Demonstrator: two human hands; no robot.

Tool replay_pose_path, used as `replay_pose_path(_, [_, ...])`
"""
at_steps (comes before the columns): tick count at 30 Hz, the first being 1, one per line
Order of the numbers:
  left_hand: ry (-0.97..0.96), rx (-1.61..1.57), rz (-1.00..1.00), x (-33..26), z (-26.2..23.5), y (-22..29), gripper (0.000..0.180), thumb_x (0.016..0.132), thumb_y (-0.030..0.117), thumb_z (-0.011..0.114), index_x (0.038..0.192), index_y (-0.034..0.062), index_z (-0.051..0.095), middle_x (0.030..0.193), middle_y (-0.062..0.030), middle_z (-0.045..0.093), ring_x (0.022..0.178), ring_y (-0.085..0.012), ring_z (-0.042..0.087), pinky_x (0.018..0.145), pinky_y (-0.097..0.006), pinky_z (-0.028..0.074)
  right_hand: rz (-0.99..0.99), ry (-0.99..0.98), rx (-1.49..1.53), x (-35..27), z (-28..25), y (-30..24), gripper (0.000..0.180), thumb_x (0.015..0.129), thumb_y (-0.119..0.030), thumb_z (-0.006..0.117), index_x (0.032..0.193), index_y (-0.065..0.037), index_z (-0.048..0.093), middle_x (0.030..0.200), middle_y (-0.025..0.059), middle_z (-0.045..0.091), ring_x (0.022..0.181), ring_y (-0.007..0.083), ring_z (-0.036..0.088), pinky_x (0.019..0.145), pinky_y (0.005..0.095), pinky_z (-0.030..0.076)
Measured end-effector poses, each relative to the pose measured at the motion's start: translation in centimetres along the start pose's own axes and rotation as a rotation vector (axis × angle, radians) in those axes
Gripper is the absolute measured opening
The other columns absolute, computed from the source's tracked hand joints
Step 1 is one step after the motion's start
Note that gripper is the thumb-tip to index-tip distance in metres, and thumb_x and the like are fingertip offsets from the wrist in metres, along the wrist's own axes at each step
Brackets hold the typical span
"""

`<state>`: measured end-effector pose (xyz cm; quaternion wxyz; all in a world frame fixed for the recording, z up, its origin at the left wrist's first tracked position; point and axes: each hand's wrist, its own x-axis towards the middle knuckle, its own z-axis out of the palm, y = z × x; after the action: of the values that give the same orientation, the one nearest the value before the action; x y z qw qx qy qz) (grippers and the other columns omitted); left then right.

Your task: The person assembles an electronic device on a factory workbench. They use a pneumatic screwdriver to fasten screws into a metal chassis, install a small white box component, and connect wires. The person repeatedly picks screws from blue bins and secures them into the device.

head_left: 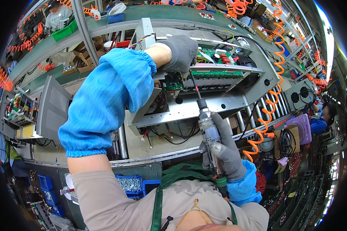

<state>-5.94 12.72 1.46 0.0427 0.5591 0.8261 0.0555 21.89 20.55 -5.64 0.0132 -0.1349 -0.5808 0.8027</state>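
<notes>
My right hand, in a grey glove, is wrapped around a pneumatic screwdriver with a green fitting at its lower end. The long bit points away from me, its tip at a metal crossbar of an open grey equipment chassis. Close beside that tip is my left hand, also gloved, with its fingers curled down at the bar. Whatever those fingers hold is hidden. Behind the bar lies a green circuit board with red and white parts. A smaller board sits below my left wrist.
The chassis stands on a roller conveyor. Orange coiled hoses hang to its right. Another open unit is at the left. Blue bins of screws sit near my body. Other people are across the bench.
</notes>
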Motion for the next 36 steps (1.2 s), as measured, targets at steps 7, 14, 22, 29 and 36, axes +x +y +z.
replay_pose_path(7, [0.009,0.05,0.009,0.6,0.5,-0.4,0.032,0.066,0.008,0.066,0.096,0.0145,0.075,0.089,-0.0118,0.07,0.081,-0.0302,0.067,0.078,-0.037,0.052,0.024,-0.019,0.025,0.0,-0.3,0.1,0.088,0.074,-0.018,0.064,0.15,-0.014,0.02,0.113,0.0123,0.049,0.08,0.0159,0.06,0.056,0.0279,0.056])
replay_pose_path(14, [0.005,0.103,-0.028,0.4,0.7,-0.6,0.033,0.066,0.01,0.066,0.098,0.0141,0.073,0.087,-0.0122,0.07,0.081,-0.0315,0.066,0.077,-0.039,0.052,0.032,-0.072,0.085,0.2,-0.2,0.0,0.088,0.076,-0.019,0.065,0.15,-0.014,0.018,0.115,0.0121,0.048,0.079,0.0152,0.06,0.055,0.0277,0.057])
replay_pose_path(22, [0.265,-0.017,0.697,-6.3,5.3,9.7,0.056,0.075,0.006,0.059,0.13,0.0075,0.045,0.12,-0.0133,0.053,0.113,-0.0291,0.052,0.097,-0.044,0.044,0.067,0.059,0.276,0.4,-2.8,2.2,0.061,0.092,-0.047,0.043,0.137,-0.006,0.036,0.104,0.0174,0.059,0.08,0.025,0.067,0.055,0.0346,0.059])
replay_pose_path(29, [0.447,0.019,0.678,-5.7,10.0,11.0,0.018,0.075,0.018,0.057,0.093,0.013,0.059,0.084,-0.0019,0.056,0.087,-0.0223,0.058,0.082,-0.041,0.046,0.348,-0.069,0.268,-1.5,-5.6,3.5,0.057,0.09,-0.049,0.043,0.117,0.0,0.052,0.085,0.0154,0.062,0.067,0.0245,0.063,0.052,0.0333,0.053])
replay_pose_path(36, [0.443,-0.021,0.681,-5.6,9.3,11.0,0.017,0.073,0.018,0.06,0.09,0.0152,0.059,0.086,-0.001,0.056,0.091,-0.0204,0.058,0.084,-0.04,0.045,0.466,-0.367,0.611,-2.7,-9.5,7.7,0.061,0.074,-0.041,0.072,0.111,0.004,0.056,0.083,0.017,0.062,0.06,0.0225,0.06,0.052,0.0317,0.049])
